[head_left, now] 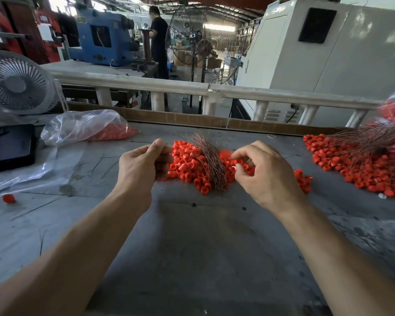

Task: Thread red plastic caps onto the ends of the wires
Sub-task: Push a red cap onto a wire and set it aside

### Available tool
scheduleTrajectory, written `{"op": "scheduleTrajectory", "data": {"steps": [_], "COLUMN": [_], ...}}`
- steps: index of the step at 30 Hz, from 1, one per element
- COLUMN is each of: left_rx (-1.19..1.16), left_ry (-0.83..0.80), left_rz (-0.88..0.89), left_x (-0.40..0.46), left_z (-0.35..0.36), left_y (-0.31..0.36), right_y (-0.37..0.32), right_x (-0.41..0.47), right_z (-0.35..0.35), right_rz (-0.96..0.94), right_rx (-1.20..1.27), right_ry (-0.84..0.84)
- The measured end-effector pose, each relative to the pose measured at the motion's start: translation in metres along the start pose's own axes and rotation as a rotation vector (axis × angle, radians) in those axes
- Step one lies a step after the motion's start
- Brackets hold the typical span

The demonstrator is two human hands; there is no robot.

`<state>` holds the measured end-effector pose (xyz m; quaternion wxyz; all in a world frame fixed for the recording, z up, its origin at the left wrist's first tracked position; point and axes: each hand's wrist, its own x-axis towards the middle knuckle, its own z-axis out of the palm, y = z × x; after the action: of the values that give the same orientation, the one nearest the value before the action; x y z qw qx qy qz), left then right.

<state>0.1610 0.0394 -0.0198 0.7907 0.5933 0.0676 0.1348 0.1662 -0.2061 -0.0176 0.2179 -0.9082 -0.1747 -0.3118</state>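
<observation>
Progress, as I judged it: partway. At far right, a heap of caps mixed with wires looked already threaded. The centre pile of red caps, with a bundle of copper wires lying across it, remained to do.

Left hand, at the pile's left edge, had fingers curled and thumb against forefinger; I could not tell whether it held a wire. Right hand pinched a single cap over the pile's right side.

Caps: short, hollow, glossy plastic cylinders. Wires: thin, stiff, hair-like. Table: dull grey, scuffed. A crinkled clear bag at far left held more caps.
</observation>
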Motion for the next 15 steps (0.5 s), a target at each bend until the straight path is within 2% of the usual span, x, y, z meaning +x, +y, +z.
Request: {"op": "scheduleTrajectory", "data": {"steps": [8,12,15], "left_rx": [-0.007,0.055,0.132], "left_ry": [0.063,0.095,0.056], "left_rz": [0.01,0.05,0.089], "left_x": [0.0,0.0,-0.003], "left_z": [0.0,-0.003,0.0], "left_y": [0.002,0.004,0.001], "right_y": [0.017,0.036,0.048], "right_x": [0.005,0.007,0.005], "right_z": [-0.012,-0.026,-0.034], "right_rz": [0.098,0.346,0.555], "right_rx": [-0.051,-0.106,-0.139], "right_ry": [0.07,0.117,0.056]}}
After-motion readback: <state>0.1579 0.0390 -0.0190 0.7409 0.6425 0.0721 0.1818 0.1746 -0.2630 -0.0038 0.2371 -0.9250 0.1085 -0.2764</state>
